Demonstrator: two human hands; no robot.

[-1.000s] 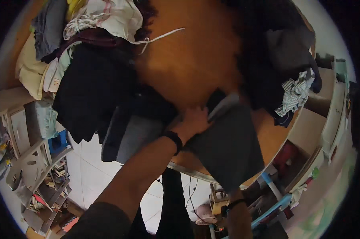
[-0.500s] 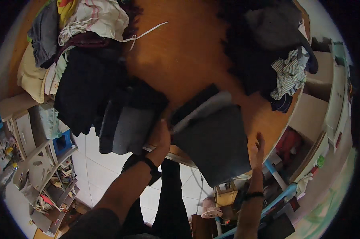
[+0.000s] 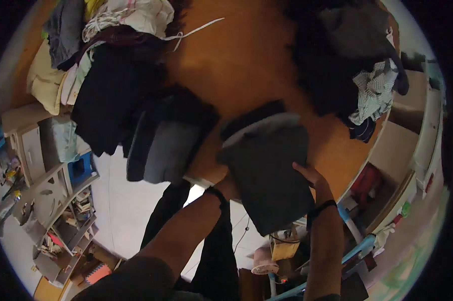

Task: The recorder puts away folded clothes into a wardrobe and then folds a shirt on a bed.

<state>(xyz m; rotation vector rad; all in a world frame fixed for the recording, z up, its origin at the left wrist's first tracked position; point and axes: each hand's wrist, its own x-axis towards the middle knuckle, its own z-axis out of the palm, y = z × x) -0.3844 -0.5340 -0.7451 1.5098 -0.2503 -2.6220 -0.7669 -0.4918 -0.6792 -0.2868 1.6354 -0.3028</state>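
Note:
A dark grey folded garment (image 3: 271, 170) lies on top of a small stack at the table's near edge, its lower end hanging past the edge. Behind it show a lighter grey fold (image 3: 266, 125) and a black one (image 3: 254, 116). My right hand (image 3: 312, 175) grips the dark garment's right side, thumb on top and the other fingers mostly hidden. Against its lower left side is my left hand (image 3: 229, 187), whose fingers are out of sight behind the cloth. Left of it sits another folded stack, black with a grey piece (image 3: 170, 150) on top.
Black clothes (image 3: 111, 95) and a heap with a white drawstring piece (image 3: 141, 17) fill the table's left. More dark clothes (image 3: 317, 75) and a checked cloth (image 3: 374, 93) lie at the right. Below the edge are a pink fan-like object (image 3: 264, 261), shelves (image 3: 76, 220) and a blue stool (image 3: 80, 169).
My right hand has moved left onto the dark grey garment's side. My left hand has slid right, its fingers now behind the cloth. The whole view has shifted slightly.

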